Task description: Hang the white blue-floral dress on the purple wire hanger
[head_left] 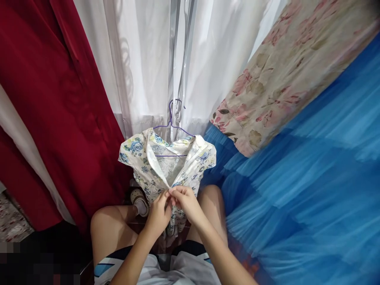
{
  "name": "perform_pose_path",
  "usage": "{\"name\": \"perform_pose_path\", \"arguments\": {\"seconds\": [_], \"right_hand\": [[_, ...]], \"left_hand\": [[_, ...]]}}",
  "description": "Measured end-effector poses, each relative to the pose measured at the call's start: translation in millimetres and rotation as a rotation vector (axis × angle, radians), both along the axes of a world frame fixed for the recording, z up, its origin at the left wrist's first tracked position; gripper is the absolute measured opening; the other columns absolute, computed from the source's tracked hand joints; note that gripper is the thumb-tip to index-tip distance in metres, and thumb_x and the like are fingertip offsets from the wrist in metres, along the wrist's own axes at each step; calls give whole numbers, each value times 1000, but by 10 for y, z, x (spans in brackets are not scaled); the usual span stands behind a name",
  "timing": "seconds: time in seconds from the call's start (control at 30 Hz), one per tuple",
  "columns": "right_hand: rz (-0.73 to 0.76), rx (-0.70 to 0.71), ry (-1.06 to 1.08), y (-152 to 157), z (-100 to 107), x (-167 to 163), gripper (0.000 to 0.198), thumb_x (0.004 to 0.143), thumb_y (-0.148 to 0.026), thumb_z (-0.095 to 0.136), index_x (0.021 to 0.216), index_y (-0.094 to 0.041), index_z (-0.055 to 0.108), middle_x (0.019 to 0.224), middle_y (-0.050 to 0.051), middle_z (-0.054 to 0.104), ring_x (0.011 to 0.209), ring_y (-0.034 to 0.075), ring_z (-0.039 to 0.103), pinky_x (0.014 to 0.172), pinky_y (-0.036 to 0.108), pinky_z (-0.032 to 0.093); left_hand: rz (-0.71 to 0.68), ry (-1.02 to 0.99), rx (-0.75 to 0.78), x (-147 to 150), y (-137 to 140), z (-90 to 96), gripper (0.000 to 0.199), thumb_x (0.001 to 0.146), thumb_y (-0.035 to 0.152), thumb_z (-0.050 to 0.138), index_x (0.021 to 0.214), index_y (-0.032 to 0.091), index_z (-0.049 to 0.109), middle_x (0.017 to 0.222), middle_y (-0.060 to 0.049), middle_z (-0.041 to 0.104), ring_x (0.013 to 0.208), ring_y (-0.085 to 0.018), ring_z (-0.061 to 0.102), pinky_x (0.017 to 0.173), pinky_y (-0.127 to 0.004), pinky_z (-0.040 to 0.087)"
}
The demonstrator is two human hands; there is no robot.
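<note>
A white collared blouse (pixel 142 174) with a blue and yellow floral print hangs in front of me on a purple wire hanger (pixel 171 125). Its neckline is open in a V down to where my hands meet. My left hand (pixel 160 209) pinches the front edge at the bottom of that V. Close against it, my right hand (pixel 185 200) pinches the same spot with thumb and forefinger. Whatever button or fastening lies between the fingertips is hidden. Below my hands the lower part of the blouse falls between my knees.
A red curtain (pixel 68 111) hangs at the left and white sheer curtains (pixel 148 59) behind the hanger. Floral cloth (pixel 267 91) and a blue tulle skirt (pixel 297 190) fill the right side. My foot in a beige clog (pixel 138 200) is beside the blouse.
</note>
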State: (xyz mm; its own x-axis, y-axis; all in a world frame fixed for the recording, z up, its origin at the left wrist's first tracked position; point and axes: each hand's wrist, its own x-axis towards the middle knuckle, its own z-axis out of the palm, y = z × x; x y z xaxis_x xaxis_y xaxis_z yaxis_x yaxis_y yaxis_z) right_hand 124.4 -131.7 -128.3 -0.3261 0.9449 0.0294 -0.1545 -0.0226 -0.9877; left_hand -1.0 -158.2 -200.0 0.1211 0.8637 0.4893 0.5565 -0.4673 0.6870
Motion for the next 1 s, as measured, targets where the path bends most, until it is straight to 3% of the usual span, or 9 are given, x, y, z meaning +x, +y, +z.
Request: {"name": "perform_pose_path", "arguments": {"seconds": [0.23, 0.33, 0.43, 0.57, 0.63, 0.7, 0.8, 0.9, 1.0], "right_hand": [[-46, 115, 134, 831, 1004, -82, 21, 73, -31, 64, 72, -11, 70, 47, -6, 45, 37, 5, 23, 40, 25, 10], [-73, 145, 176, 957, 1210, -203, 21, 75, -31, 62, 74, -11, 68, 50, -5, 46, 38, 4, 26, 40, 24, 12], [-87, 198, 157, 883, 1151, -230, 21, 77, -34, 63, 75, -13, 67, 50, -4, 48, 38, 6, 31, 40, 24, 14], [-88, 292, 75, 746, 1004, -164, 23, 81, -35, 62, 71, -15, 66, 46, -4, 46, 39, 7, 32, 42, 24, 16], [-94, 356, 34, 720, 1004, -141, 23, 82, -34, 61, 69, -15, 65, 45, -5, 43, 40, 8, 32, 43, 24, 17], [-98, 413, -7, 726, 1034, -139, 24, 83, -34, 59, 67, -16, 63, 44, -5, 42, 41, 9, 32, 44, 25, 20], [-98, 448, -33, 779, 1044, -172, 26, 84, -35, 57, 64, -19, 58, 44, -5, 43, 42, 10, 34, 46, 26, 23], [-113, 452, -14, 854, 928, -212, 27, 83, -36, 57, 62, -20, 56, 43, -5, 43, 42, 10, 34, 47, 26, 24], [-104, 411, -39, 894, 704, -188, 26, 82, -35, 57, 60, -20, 56, 43, -5, 44, 42, 11, 36, 48, 27, 25]], "left_hand": [[-1, 542, -118, -87, -24, 126, 27, 90, 9, 39, 110, 17, 56, 103, -14, 64, 90, -28, 64, 76, -37, 47], [-44, 581, -164, -159, -1, 195, 26, 89, 10, 42, 108, 17, 59, 102, -13, 65, 87, -28, 65, 73, -35, 47], [-88, 378, -73, -313, 133, 464, 21, 95, 18, 43, 106, 20, 62, 103, -9, 66, 88, -23, 65, 78, -33, 48], [32, 32, 275, -527, 501, 1191, 36, 100, 25, 39, 134, 22, 52, 100, -7, 67, 91, -19, 63, 86, -30, 47], [17, 62, 400, -572, 712, 1557, 35, 100, 25, 40, 131, 22, 56, 100, -6, 66, 97, -19, 62, 90, -31, 45], [-40, 145, 451, -564, 876, 1815, 27, 99, 25, 44, 113, 19, 66, 96, -6, 66, 95, -20, 61, 88, -31, 44], [-31, 156, 488, -483, 982, 1961, 23, 98, 27, 47, 92, 16, 66, 87, -5, 65, 83, -18, 60, 79, -28, 44], [36, -1, 499, -420, 1015, 1925, 23, 98, 31, 48, 90, 16, 64, 82, -3, 65, 77, -16, 60, 73, -26, 43], [139, -234, 508, -545, 1131, 1835, 25, 97, 33, 49, 87, 16, 63, 78, -1, 64, 76, -14, 61, 73, -23, 44]]}}
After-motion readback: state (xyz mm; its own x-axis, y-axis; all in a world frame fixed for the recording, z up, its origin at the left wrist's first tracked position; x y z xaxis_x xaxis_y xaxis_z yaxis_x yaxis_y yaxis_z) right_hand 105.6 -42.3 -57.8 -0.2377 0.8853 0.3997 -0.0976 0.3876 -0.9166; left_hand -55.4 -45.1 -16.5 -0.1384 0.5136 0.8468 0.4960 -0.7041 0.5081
